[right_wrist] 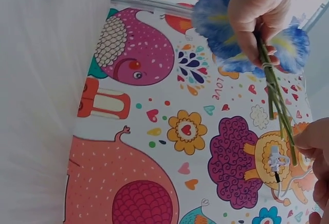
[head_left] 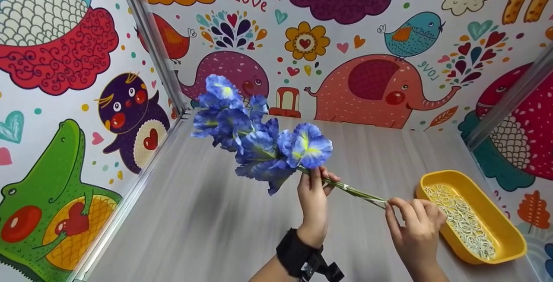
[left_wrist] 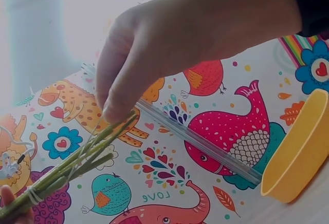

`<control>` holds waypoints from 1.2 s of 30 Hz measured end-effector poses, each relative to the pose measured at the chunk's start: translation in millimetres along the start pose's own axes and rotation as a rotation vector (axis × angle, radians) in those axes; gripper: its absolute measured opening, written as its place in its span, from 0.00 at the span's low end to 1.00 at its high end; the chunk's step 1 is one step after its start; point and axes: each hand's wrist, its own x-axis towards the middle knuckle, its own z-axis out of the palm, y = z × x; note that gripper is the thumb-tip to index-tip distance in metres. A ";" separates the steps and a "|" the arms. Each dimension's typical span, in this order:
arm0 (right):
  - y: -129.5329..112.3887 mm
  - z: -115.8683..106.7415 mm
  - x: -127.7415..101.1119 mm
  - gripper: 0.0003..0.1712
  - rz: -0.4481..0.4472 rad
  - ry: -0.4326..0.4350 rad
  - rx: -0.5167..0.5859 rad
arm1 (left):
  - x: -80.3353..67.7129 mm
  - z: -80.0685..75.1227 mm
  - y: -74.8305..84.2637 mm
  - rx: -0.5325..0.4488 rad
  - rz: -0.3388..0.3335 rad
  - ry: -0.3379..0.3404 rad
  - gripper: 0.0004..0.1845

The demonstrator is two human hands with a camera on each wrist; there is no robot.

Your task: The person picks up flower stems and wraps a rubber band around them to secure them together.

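Observation:
A bunch of blue artificial flowers (head_left: pixel 259 146) with yellow-tinged petals tilts up to the left in the head view. My left hand (head_left: pixel 314 202) grips its green stems (head_left: pixel 363 194) just below the blossoms. Around the stems, beside the left fingers, sits a pale rubber band (left_wrist: pixel 34 195). A thin strand of it stretches along the stems toward their cut ends in the left wrist view. There my right hand (head_left: pixel 417 228) pinches the strand between thumb and index finger, close against the stem tips. The other right fingers are partly curled.
A yellow tub (head_left: pixel 497 226) of loose pale rubber bands (head_left: pixel 464 223) stands at the right, beside the right hand. Cartoon-printed panels (head_left: pixel 268 27) with metal corner posts (head_left: pixel 149 36) enclose the grey wood-grain tabletop (head_left: pixel 173 213).

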 end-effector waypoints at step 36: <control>-12.0 21.5 24.7 0.21 -0.312 -0.015 -0.003 | -6.6 0.7 -17.4 0.186 0.032 -0.155 0.18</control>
